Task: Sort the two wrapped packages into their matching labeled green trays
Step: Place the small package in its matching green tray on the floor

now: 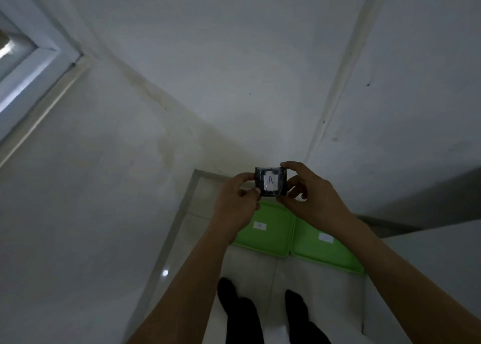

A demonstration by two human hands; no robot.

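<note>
Head view looks down on both bare hands raised in front of the person, sharing 1 small dark wrapped package (271,181) between them. Its white label faces the camera and reads "A". At 9 o'clock of the package the left hand (235,203) pinches the left edge, thumb on the front near the lower corner. At 3 o'clock the right hand (309,198) clamps the right edge, index finger hooked over the top corner and thumb under the bottom corner. The package is upright and held in the air above the floor, clear of the trays.

Toward 6 o'clock of the package, 2 green trays sit side by side on the pale tiled floor (260,270), edges touching: the left tray (270,239) and the right tray (322,252). Each carries a small white label, too blurred to read. Only 1 package is in sight. Nearer the camera, the person's dark-clad legs (242,315) stand on the tiles.
</note>
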